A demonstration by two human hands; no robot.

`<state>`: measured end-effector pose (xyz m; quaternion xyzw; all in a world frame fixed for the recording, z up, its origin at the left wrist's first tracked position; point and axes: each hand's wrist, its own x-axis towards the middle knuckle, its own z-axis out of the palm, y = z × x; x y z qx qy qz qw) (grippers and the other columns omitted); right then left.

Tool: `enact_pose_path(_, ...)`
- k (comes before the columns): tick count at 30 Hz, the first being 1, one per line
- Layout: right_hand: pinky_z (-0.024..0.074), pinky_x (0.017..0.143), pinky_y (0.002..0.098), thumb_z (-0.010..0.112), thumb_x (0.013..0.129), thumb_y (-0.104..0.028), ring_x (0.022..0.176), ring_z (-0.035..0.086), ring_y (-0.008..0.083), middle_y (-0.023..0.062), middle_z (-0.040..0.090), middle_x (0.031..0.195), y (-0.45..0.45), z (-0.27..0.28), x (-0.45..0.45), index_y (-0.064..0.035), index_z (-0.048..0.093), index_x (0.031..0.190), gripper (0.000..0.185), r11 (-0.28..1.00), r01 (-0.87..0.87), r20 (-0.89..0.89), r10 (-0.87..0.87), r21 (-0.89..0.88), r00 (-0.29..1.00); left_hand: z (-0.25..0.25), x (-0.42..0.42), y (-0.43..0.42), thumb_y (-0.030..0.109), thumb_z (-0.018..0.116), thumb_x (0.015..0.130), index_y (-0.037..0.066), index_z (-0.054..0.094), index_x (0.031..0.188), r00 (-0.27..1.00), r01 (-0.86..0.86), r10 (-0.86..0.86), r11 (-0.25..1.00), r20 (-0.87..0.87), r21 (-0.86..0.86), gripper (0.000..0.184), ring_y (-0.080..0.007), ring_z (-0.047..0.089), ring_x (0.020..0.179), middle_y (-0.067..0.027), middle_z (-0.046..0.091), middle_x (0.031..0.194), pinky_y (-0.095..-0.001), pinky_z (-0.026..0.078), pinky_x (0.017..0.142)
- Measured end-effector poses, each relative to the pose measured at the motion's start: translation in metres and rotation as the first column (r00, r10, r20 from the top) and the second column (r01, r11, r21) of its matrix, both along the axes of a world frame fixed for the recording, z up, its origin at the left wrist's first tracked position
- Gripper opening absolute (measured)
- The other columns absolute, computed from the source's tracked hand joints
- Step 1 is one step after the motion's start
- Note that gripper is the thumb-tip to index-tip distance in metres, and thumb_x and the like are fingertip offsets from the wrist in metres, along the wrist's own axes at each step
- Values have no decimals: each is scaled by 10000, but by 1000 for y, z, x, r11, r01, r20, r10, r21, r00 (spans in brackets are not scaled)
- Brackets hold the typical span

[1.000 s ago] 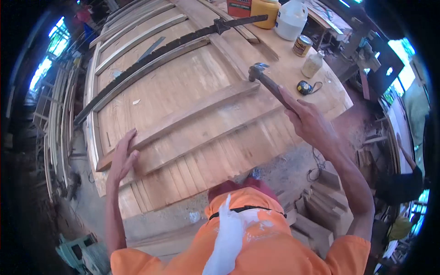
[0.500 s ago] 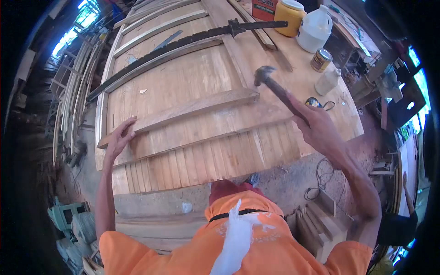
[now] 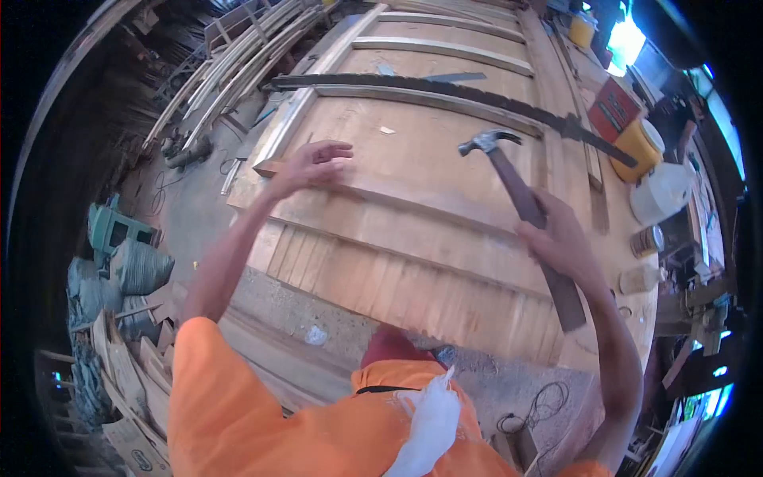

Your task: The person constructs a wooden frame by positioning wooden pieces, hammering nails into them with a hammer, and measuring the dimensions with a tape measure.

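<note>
My right hand (image 3: pixel 559 237) is wrapped around the handle of a claw hammer (image 3: pixel 520 191), its metal head raised over the wooden panel. My left hand (image 3: pixel 318 164) hovers at the left end of the near wooden rail (image 3: pixel 429 207), fingers apart and loosely bent; whether it touches the wood I cannot tell. The rail lies across the near part of a large framed plywood panel (image 3: pixel 429 151). Beyond both hands, a long dark bar clamp (image 3: pixel 429 95) spans the frame.
Along the right edge stand a white jug (image 3: pixel 661 193), a yellow container (image 3: pixel 638 149), a red can (image 3: pixel 613 110), a small tin (image 3: pixel 647 241) and a clear bottle (image 3: pixel 642 278). Long wood strips (image 3: pixel 230 67) lie at the far left. A green machine (image 3: pixel 115 228) sits on the floor.
The view has turned, so the panel sits further right and at another slant. My left hand has come off the rail's near edge, and the hammer's head now shows sharply, claw to the right.
</note>
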<state>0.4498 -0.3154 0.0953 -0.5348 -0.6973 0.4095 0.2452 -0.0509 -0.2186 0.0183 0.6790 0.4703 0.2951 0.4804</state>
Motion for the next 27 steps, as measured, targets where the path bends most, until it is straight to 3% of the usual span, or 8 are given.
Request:
enact_pose_path(4, 556, 753, 480, 735, 851, -200, 784, 710, 386, 256, 693, 868, 107, -56, -61, 30, 623, 1328, 541, 891, -255, 293, 147, 376, 945, 13, 40, -42, 97, 787, 937, 16, 768, 1030, 979, -180, 202, 928, -34, 327, 125, -152, 730, 955, -61, 783, 1047, -320, 581, 878)
enact_pose_path(6, 526, 859, 517, 719, 838, -226, 908, 683, 494, 309, 698, 943, 154, -67, -92, 14, 612, 1364, 588, 902, -336, 342, 236, 271, 910, 21, 57, -74, 26, 788, 904, 43, 758, 1005, 988, -5, -49, 935, 144, 355, 107, -162, 716, 952, -44, 760, 967, -325, 555, 871)
enact_pose_path(9, 528, 857, 517, 728, 861, -229, 935, 688, 489, 287, 713, 1004, 204, -94, -129, -6, 601, 1414, 610, 890, -356, 307, 267, 286, 914, -1, 67, -100, -48, 718, 939, 33, 729, 1076, 945, 258, -310, 901, 104, 348, 159, -234, 726, 1019, -85, 747, 1045, -349, 561, 911)
enact_pose_path(14, 559, 886, 438, 744, 946, -173, 982, 719, 373, 222, 730, 1143, 191, -78, -161, -45, 628, 1453, 535, 853, -321, 508, 77, 412, 858, -5, 75, -120, -51, 703, 958, 39, 742, 1194, 960, -3, -108, 919, 258, 394, 256, -247, 733, 1126, -125, 765, 1195, -366, 579, 937)
enact_pose_path(16, 570, 866, 374, 735, 971, -113, 991, 731, 254, 179, 739, 1108, 150, -56, -161, -48, 652, 1439, 479, 908, -15, 79, -20, 419, 997, -7, 73, -127, -39, 718, 959, 28, 751, 1212, 964, -141, 34, 908, 265, 396, 264, -240, 749, 1115, -139, 779, 1197, -357, 593, 929)
enact_pose_path(18, 572, 848, 351, 731, 976, -92, 972, 730, 214, 159, 746, 1071, 88, -22, -138, -47, 672, 1418, 448, 922, -30, 83, -2, 385, 997, -13, 57, -138, -33, 733, 957, -14, 773, 1190, 942, -112, 71, 988, 327, 110, 237, -216, 785, 1004, -145, 810, 1120, -323, 622, 879)
enact_pose_path(22, 582, 821, 307, 731, 978, -69, 895, 728, 157, 108, 769, 969, -26, 10, -38, -28, 741, 1323, 347, 931, 114, 101, -158, 348, 982, -11, 76, -165, 10, 647, 1028, -55, 766, 1056, 967, -212, 197, 974, 161, 84, 139, -177, 762, 822, -112, 774, 915, -285, 610, 741)
enact_pose_path(27, 562, 738, 261, 609, 1111, -177, 790, 678, 114, 59, 749, 915, -153, -11, 149, 39, 756, 1226, 286, 373, 874, -407, -779, 311, 477, -30, 161, -183, 159, 507, 1130, 19, 607, 826, 886, -297, 294, 954, 358, -47, 349, -144, 602, 539, -54, 570, 684, -281, 503, 514)
